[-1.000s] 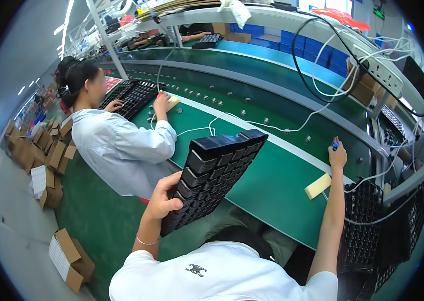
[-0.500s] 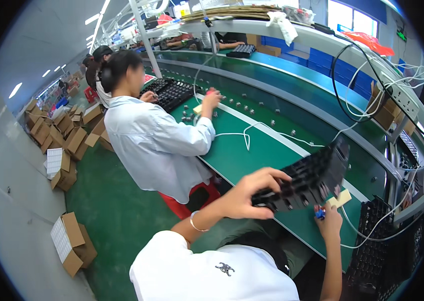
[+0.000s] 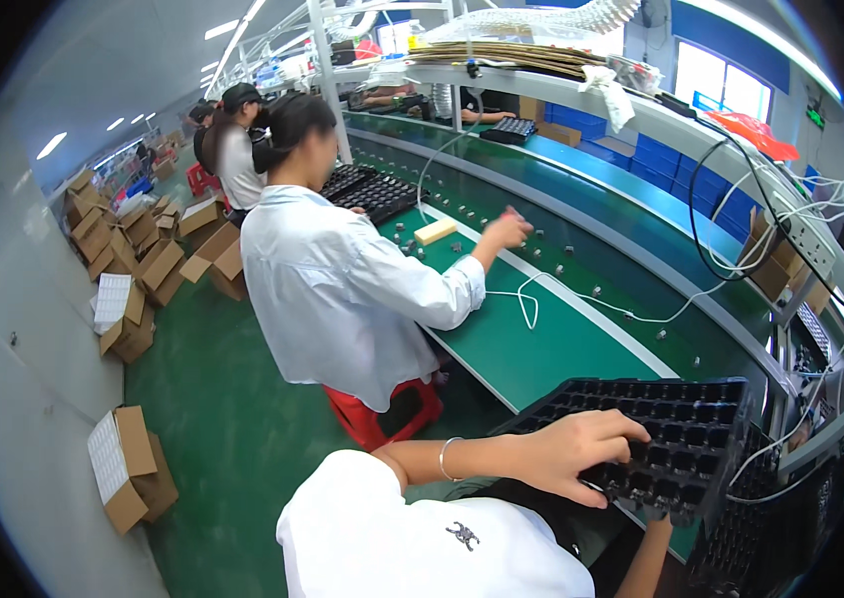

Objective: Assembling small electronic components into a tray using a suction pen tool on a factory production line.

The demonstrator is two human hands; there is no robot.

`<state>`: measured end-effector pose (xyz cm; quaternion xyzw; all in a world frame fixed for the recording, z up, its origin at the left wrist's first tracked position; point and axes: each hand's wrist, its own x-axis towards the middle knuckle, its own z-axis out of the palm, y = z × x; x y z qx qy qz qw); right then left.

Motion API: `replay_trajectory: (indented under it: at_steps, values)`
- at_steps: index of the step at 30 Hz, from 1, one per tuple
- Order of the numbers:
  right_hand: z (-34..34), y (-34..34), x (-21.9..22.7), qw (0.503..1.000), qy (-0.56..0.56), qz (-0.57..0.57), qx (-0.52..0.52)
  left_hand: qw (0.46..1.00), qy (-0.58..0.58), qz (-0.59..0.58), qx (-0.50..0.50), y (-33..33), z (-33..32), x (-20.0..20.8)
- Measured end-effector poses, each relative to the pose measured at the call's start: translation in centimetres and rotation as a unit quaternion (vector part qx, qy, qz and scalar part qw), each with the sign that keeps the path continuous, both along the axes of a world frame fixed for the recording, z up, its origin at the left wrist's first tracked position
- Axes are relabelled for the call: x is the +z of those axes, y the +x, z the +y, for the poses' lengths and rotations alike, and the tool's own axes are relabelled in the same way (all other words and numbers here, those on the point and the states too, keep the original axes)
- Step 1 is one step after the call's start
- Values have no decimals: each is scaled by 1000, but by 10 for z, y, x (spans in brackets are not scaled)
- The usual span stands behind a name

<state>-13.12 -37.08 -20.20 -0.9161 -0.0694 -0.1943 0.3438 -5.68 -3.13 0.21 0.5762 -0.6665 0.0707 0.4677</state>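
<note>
A black compartment tray [image 3: 681, 419] lies over the right part of the green workbench, its many square pockets facing up. My left hand [image 3: 581, 453] is closed on its near side, fingers bent over the pockets and thumb along the edge. The right forearm [image 3: 649, 560] rises from the lower edge and runs beneath the tray. My right hand is mostly hidden behind the tray, so its fingers cannot be made out. More black trays [image 3: 741, 538] stand beside it at the lower right.
A co-worker [image 3: 337, 259] sits on a red stool [image 3: 382, 414] to the left, near a yellow block [image 3: 436, 231]. Small metal parts [image 3: 596, 291] dot the dark green conveyor. A white cable [image 3: 531, 299] crosses the green bench [image 3: 551, 349]. Open cartons [image 3: 133, 463] stand on the floor.
My left hand has swung the tray down and right from a steep tilt to a flatter pose. The right hand, earlier visible with something blue, is now behind it. The co-worker's hand has reached right.
</note>
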Motion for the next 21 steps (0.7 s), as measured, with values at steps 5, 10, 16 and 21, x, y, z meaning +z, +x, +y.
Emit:
replay_trajectory:
  at_steps: [5, 10, 16, 21]
  values:
    - [-119, -95, -63, 979, 202, -15, 3, 990, -58, -121, -44, -12, -35, 3]
    - [-37, -263, -33, 897, 392, -85, -188, 963, -49, -252, -77, -28, -62, -37]
    - [183, -240, 139, 748, 378, -291, -462, 945, -99, -266, -162, -36, -109, -54]
    - [237, -307, 133, 683, 276, -351, -578, 914, -184, -254, -258, -91, -149, -51]
